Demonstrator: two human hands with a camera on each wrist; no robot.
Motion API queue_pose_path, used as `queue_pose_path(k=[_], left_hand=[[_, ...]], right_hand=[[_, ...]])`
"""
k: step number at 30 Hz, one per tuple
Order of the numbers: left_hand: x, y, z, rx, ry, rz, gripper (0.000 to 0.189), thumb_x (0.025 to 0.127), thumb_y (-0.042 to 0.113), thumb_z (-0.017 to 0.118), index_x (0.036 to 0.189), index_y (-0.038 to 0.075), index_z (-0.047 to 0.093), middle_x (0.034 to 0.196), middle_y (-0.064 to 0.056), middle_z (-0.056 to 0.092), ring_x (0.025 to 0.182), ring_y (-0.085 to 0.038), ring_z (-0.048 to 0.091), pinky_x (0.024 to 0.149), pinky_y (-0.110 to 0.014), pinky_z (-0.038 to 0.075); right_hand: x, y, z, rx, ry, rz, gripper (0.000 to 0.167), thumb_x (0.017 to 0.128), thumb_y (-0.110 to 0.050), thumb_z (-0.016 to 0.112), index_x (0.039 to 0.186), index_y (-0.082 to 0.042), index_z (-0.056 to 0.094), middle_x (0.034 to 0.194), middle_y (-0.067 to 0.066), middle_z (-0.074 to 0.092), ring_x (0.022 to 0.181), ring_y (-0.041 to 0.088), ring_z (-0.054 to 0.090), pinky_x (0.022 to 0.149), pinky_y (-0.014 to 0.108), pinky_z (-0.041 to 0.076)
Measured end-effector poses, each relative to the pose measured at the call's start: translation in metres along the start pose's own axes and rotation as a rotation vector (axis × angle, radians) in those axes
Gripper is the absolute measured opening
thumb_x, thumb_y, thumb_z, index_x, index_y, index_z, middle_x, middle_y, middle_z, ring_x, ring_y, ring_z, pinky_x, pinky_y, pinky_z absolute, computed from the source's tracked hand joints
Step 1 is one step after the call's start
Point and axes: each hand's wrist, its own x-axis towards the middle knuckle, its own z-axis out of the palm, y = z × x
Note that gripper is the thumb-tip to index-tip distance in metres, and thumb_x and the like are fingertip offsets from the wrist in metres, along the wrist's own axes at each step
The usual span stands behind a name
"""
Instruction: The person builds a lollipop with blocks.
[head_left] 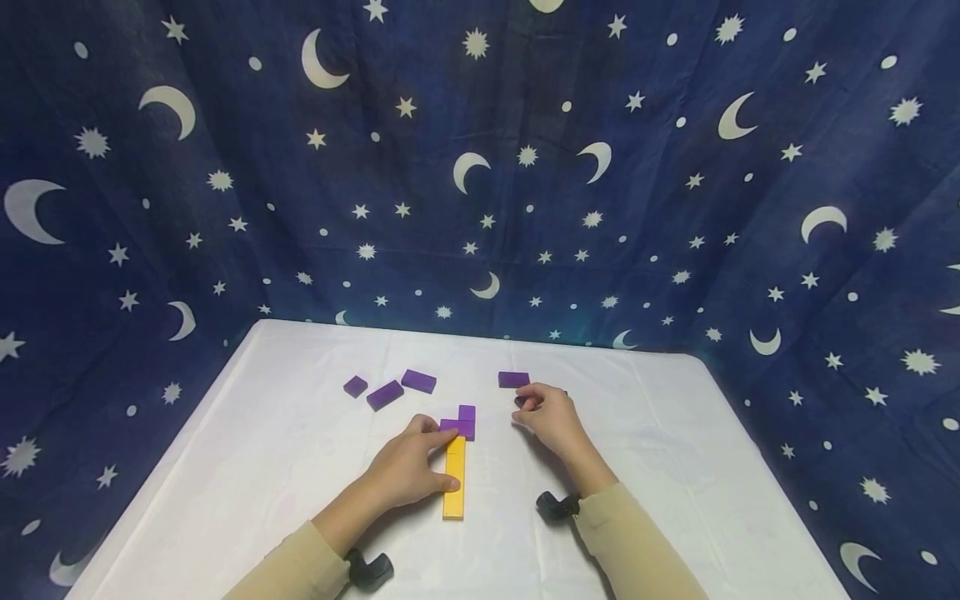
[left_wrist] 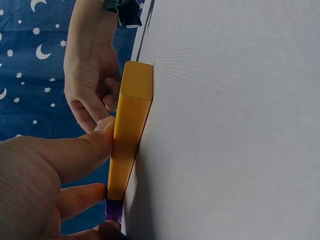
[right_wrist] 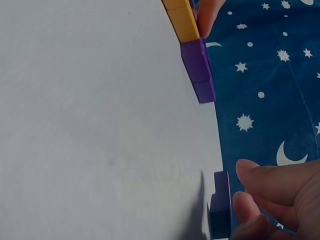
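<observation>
My left hand (head_left: 408, 469) rests on a row of blocks, its thumb on the long yellow block (head_left: 453, 498) and fingertips at the purple block (head_left: 448, 426) touching the row's far end. In the left wrist view, the thumb presses the yellow block (left_wrist: 131, 125) while fingers reach the purple end (left_wrist: 114, 210). A smaller purple block (head_left: 467, 412) adjoins the far side. My right hand (head_left: 552, 419) hovers with bent fingers by a dark-looking block, partly hidden. The right wrist view shows its fingertips apart from a purple block (right_wrist: 220, 215).
Left of the row lie a small purple block (head_left: 356, 386) and two longer purple blocks, one nearer (head_left: 386, 395) and one farther (head_left: 418, 381). Another purple block (head_left: 513, 380) lies just beyond my right hand. A star-and-moon curtain (head_left: 480, 208) hangs behind the white tabletop (head_left: 675, 467).
</observation>
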Motion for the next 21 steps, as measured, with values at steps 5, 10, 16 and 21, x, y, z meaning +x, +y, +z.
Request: queue_pose_path(k=[5,10,16,21], left_hand=[[0.0,-0.0009,0.0,0.007,0.002,0.0,0.082,0.075,0.042,0.097,0.149,0.025,0.066,0.139,-0.008,0.059,0.108,-0.023,0.064,0.098,-0.047,0.056],[0.0002,-0.0012,0.0003,0.005,0.004,-0.001,0.082,0.075,0.043,0.097,0.149,0.026,0.066,0.138,-0.008,0.059,0.109,-0.023,0.064,0.098,-0.047,0.056],[0.0,0.0008,-0.0005,-0.011,0.002,-0.002,0.082,0.074,0.042,0.097,0.149,0.025,0.067,0.138,-0.008,0.059,0.109,-0.023,0.064,0.098,-0.048,0.056],[-0.0001,0.0009,-0.0005,-0.006,0.001,-0.001,0.082,0.074,0.042,0.097,0.149,0.025,0.067,0.138,-0.008,0.059,0.108,-0.022,0.064,0.097,-0.047,0.056]], right_hand=[[0.0,0.0051,-0.0045,-0.016,0.038,0.008,0.04,0.081,-0.008,0.09,0.12,-0.007,0.078,0.083,0.001,0.068,0.078,0.017,0.06,0.074,0.031,0.049],[-0.0003,0.0076,-0.0078,-0.037,0.076,0.036,0.043,0.08,-0.011,0.091,0.121,-0.006,0.078,0.08,0.001,0.068,0.077,0.018,0.06,0.078,0.033,0.048],[-0.0001,0.0081,-0.009,-0.05,0.089,0.065,0.043,0.079,-0.012,0.091,0.119,-0.004,0.077,0.079,0.002,0.067,0.075,0.018,0.059,0.075,0.032,0.047],[0.0014,0.0094,-0.0065,-0.054,0.089,0.076,0.042,0.08,-0.014,0.091,0.118,-0.003,0.078,0.078,0.002,0.065,0.074,0.018,0.058,0.072,0.031,0.046]])
